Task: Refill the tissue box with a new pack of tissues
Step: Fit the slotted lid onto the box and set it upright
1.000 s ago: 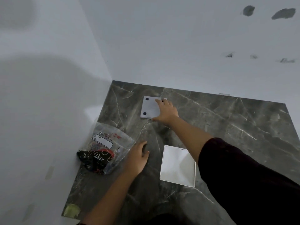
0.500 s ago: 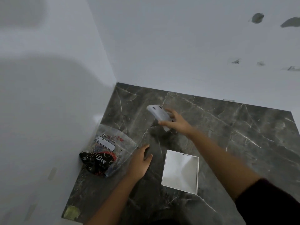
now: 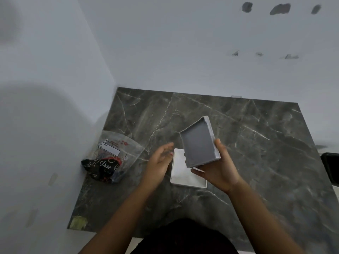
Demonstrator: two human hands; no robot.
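My right hand (image 3: 218,169) grips a shallow white box part (image 3: 199,143) by its near edge and holds it tilted above the table, its hollow inner side facing me. Under it a second white box part (image 3: 180,173) lies flat on the dark marble table (image 3: 256,143), partly hidden by the held piece. My left hand (image 3: 158,162) hovers open just left of both parts, fingers spread, touching nothing. A clear plastic bag (image 3: 113,156) with a dark Dove pack inside lies at the table's left side by the wall.
White walls close in the table on the left and at the back. A greenish patch (image 3: 78,222) marks the table's near left corner. A black object (image 3: 331,167) sits at the right edge of view.
My right hand lifted the white part from the far middle of the table, turned it over and brought it close. My left hand rose off the table beside the bag.
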